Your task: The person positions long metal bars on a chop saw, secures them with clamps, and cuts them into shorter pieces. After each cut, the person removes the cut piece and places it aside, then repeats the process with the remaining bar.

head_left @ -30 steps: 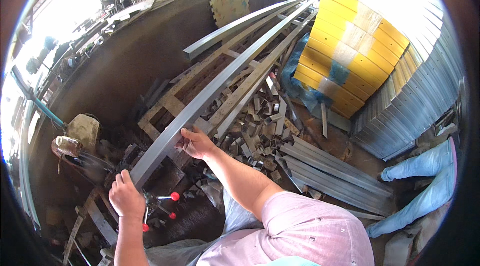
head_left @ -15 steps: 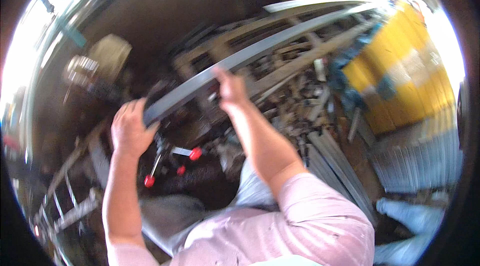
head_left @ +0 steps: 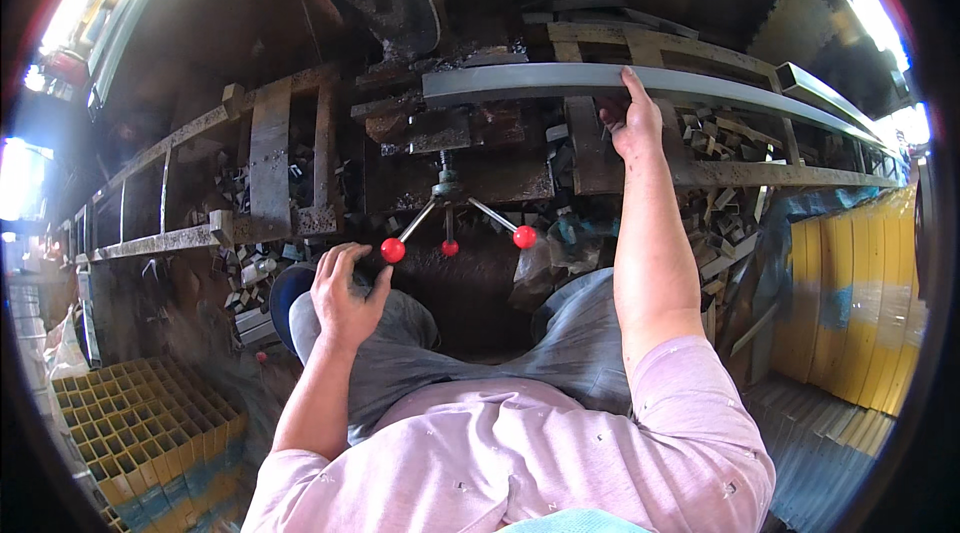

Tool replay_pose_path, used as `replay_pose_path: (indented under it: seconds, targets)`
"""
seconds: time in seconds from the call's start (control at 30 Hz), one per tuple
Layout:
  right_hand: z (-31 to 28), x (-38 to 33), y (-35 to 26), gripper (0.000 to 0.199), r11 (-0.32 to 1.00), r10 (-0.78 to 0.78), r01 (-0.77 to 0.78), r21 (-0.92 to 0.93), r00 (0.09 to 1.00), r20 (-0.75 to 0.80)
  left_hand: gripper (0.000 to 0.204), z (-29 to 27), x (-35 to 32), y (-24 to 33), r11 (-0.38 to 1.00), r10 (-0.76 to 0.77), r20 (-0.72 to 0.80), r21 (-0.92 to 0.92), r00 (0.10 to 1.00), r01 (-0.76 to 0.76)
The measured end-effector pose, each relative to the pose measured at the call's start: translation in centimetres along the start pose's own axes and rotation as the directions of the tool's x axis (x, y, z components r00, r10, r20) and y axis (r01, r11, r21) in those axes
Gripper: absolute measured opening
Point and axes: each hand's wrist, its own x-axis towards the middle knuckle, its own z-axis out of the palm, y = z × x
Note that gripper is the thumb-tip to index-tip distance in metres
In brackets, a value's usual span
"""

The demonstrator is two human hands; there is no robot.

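A long grey metal tube lies across the machine's vise, its left end on the dark metal blocks. My right hand grips it with the thumb on top and the fingers curled at its near side. My left hand is open and holds nothing, its fingers bent and the thumb apart. It hovers just left of and below a red ball knob on the vise's three-armed handle. A second red knob sits to the right. Whether my left fingertips touch the nearer knob, I cannot tell.
A dark round blade or wheel stands behind the vise. Metal roller frames extend left and right, with cut-off pieces below. Yellow stacked bars are at right, and a bundle of yellow tubes at lower left.
My view has turned and steadied. My left hand has let go of the tube's left end and come down near the red knob. My right hand still holds the tube, which now lies across the vise.
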Motion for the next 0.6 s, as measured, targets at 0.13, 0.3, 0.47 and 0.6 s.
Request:
replay_pose_path:
  seconds: [0.13, 0.3, 0.47, 0.6]
  targets:
    - [1.4, 0.4, 0.4, 0.050, 0.998, -0.008, 0.008, -0.056, 1.000, -0.013, 0.047, 1.2, 1.0, -0.3, 0.994, -0.037, 0.031, -0.100, 0.999, 0.040]
    - [2.2, 0.7, -0.4, 0.045, 0.995, 0.004, -0.001, -0.104, 1.000, 0.028, 0.056, 1.6, 1.1, -0.8, 0.978, -0.030, 0.102, -0.202, 0.994, 0.051]
    - [0.7, 1.8, -0.8, 0.063, 0.807, 0.047, -0.061, -0.587, 0.998, -0.039, 0.060, 1.9, 0.9, -1.7, 0.956, -0.053, 0.124, -0.279, 0.991, 0.086]
    - [0.8, 2.9, -3.1, 0.078, 0.079, -0.476, 0.175, -0.981, 0.871, 0.117, 0.062, 1.5, 1.0, -1.1, 0.948, -0.090, 0.143, -0.291, 0.986, 0.128]
